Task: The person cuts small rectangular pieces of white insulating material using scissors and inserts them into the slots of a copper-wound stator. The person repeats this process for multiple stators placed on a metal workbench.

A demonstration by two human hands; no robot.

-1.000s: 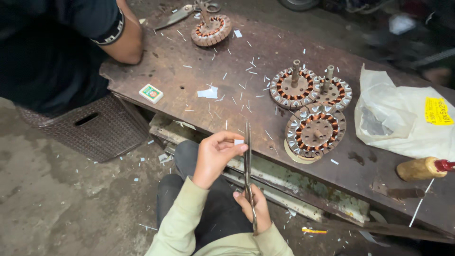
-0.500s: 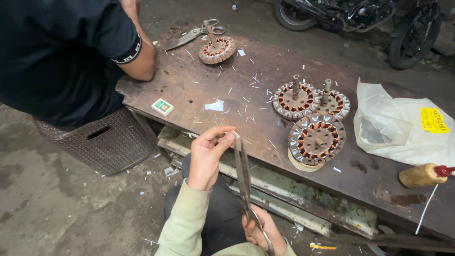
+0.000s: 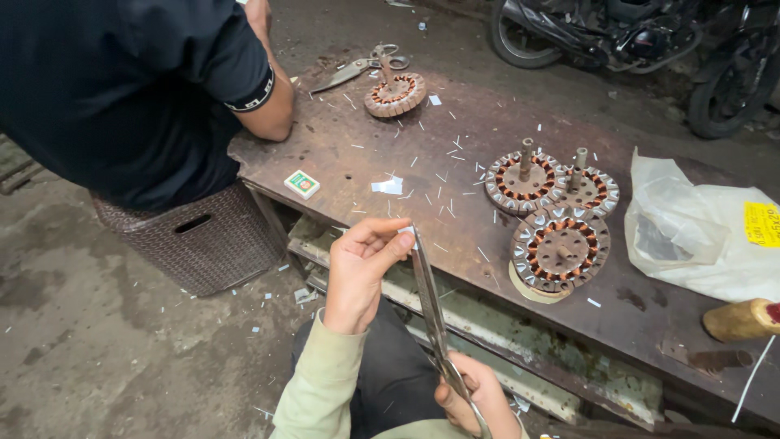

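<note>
The left hand point(image 3: 361, 272) pinches a small white slip of paper point(image 3: 406, 233) between thumb and fingertips, held right at the tip of the long scissors point(image 3: 429, 305), in front of the near edge of the rusty metal workbench point(image 3: 341, 154). The right hand point(image 3: 475, 398), low in the view, is closed around the scissors' handles, the blades slanting up toward the slip. On the bench, a small green and white box with a red middle point(image 3: 301, 184) lies flat near the left corner, close to the elbow of a person in a dark shirt point(image 3: 122, 89). A white plastic bag point(image 3: 699, 236) sits at the right, with a square yellow label point(image 3: 762, 224) on its far right side. Three copper-wound stators point(image 3: 556, 207) cluster between box and bag, well apart from a fourth stator point(image 3: 395, 93) beside another pair of scissors point(image 3: 357, 69).
</note>
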